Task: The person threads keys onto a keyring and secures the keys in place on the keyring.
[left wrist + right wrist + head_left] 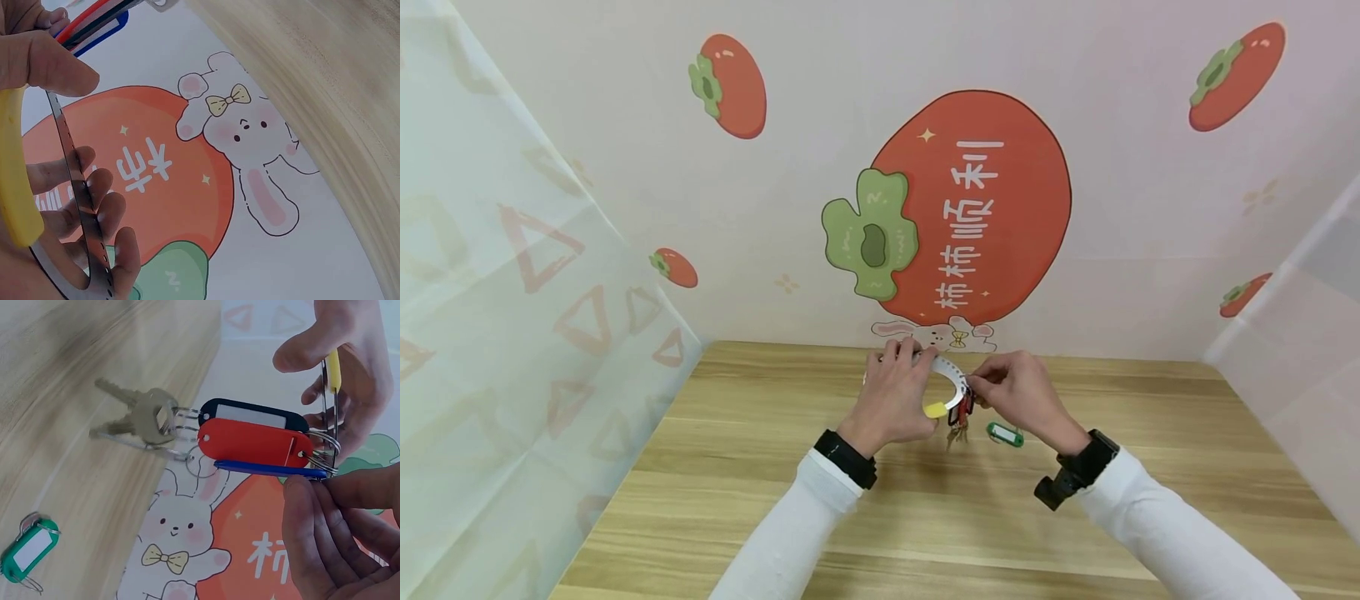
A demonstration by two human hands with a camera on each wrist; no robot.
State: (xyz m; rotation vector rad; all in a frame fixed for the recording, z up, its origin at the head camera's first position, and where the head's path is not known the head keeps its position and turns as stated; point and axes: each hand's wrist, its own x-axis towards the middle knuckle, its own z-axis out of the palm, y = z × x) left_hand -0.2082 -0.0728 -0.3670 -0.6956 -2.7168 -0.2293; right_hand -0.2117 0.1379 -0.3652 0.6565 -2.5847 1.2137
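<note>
My left hand grips a large metal key ring with a yellow grip section, holding it up above the table. A black key tag, a red key tag and a blue key tag hang from it by small wire loops. Brass-coloured keys dangle from the far ends of these tags. With thumb and fingertips, my right hand pinches at the blue tag's end by the large ring; the fingers partly hide its loop. A green key tag lies on the table below the right hand.
The wooden table runs back to a pale wall printed with persimmons and a rabbit. A pale sheet rises along the left edge, and another along the right.
</note>
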